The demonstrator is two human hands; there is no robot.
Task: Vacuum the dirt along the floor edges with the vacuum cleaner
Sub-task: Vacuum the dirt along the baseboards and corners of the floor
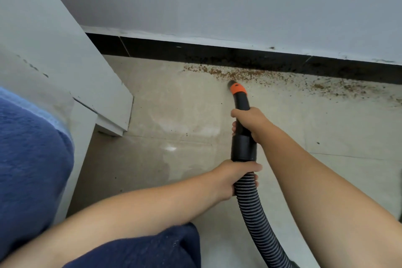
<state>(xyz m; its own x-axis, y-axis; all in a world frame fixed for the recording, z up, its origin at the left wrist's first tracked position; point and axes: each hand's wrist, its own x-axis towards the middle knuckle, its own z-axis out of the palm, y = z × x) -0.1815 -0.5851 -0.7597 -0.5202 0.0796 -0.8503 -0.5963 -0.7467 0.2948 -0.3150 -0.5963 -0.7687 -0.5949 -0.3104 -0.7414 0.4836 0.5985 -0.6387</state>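
Right hand (250, 124) grips black nozzle (240, 98), left hand (235, 177) wraps ribbed hose (256, 213). Orange tip (237, 89) sits at dirt (239, 74) along dark skirting (217, 54).

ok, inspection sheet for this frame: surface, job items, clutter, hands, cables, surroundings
Surface: pale tiled floor, scuffed.
Job's things: brown dirt strewn along the black skirting; orange-collared nozzle at the dirt's near edge.
Clutter: nothing seen.
Hands: right hand grips the black tube; left hand grips the ribbed hose.
Cables: nothing seen apart from the hose.
Surroundings: grey wall; white furniture at left; blue fabric.
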